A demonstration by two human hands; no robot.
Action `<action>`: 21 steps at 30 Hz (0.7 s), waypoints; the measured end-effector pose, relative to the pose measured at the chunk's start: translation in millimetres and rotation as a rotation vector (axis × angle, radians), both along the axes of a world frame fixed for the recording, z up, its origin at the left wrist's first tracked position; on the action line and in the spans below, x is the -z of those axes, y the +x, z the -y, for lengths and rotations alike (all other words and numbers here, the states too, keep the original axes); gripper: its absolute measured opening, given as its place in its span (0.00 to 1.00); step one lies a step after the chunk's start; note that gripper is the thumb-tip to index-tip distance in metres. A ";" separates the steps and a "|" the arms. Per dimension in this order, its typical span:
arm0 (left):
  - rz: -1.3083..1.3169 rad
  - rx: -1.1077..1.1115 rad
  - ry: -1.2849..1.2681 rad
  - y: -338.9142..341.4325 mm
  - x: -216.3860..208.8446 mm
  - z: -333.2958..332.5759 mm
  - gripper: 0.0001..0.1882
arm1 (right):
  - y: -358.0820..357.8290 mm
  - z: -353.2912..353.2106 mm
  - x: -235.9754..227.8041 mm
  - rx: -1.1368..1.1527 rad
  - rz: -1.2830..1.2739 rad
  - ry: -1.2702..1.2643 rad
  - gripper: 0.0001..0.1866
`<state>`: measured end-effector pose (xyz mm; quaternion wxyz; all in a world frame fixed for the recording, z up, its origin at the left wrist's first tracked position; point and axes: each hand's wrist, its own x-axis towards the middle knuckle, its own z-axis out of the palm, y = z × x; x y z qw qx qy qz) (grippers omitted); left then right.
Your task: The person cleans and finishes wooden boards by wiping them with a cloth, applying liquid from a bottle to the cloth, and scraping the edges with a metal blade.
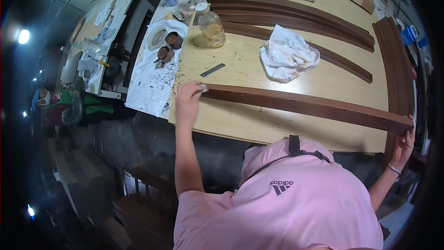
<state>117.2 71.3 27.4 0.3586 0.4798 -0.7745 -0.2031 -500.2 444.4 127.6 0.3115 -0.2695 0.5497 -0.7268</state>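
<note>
A long dark-brown wooden rail (296, 105) with several small holes along its face lies across the near part of the table. At its left end, my left hand (188, 99) is closed, pinching a small whitish pad (204, 88) against the wood. Whether that pad is cloth or sandpaper cannot be made out. My right hand (406, 142) grips the rail's right end from below, past the table's edge. Behind the rail lie a crumpled, stained white cloth (289, 54) and a flat metal scraper blade (213, 70).
More brown rails (296, 15) lie at the back, with others stacked on the right (393, 65). A jar of yellowish liquid (212, 27) stands at the back left. Brown-stained cups (165, 54) sit on a white sheet. Another person (78, 106) is at the far left.
</note>
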 end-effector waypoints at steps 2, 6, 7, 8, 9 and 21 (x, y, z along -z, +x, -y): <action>0.006 -0.082 0.049 28.8 16.7 15.5 0.10 | -7.8 2.3 17.7 -0.014 0.031 -0.029 0.33; 0.075 -0.222 0.128 79.5 36.2 49.1 0.11 | -8.8 5.1 27.0 -0.036 0.075 -0.027 0.34; 0.073 -0.227 0.130 95.2 40.9 55.8 0.11 | -11.1 5.7 29.7 -0.042 0.074 -0.026 0.34; 0.137 -0.264 0.198 111.0 46.4 61.7 0.12 | -14.2 6.2 32.9 -0.056 0.095 -0.039 0.35; 0.198 -0.294 0.270 111.6 43.2 64.9 0.12 | -15.4 6.8 33.4 -0.064 0.111 -0.049 0.35; 0.011 -0.445 0.072 80.6 32.3 34.4 0.13 | -22.2 21.7 44.4 0.138 0.292 0.112 0.24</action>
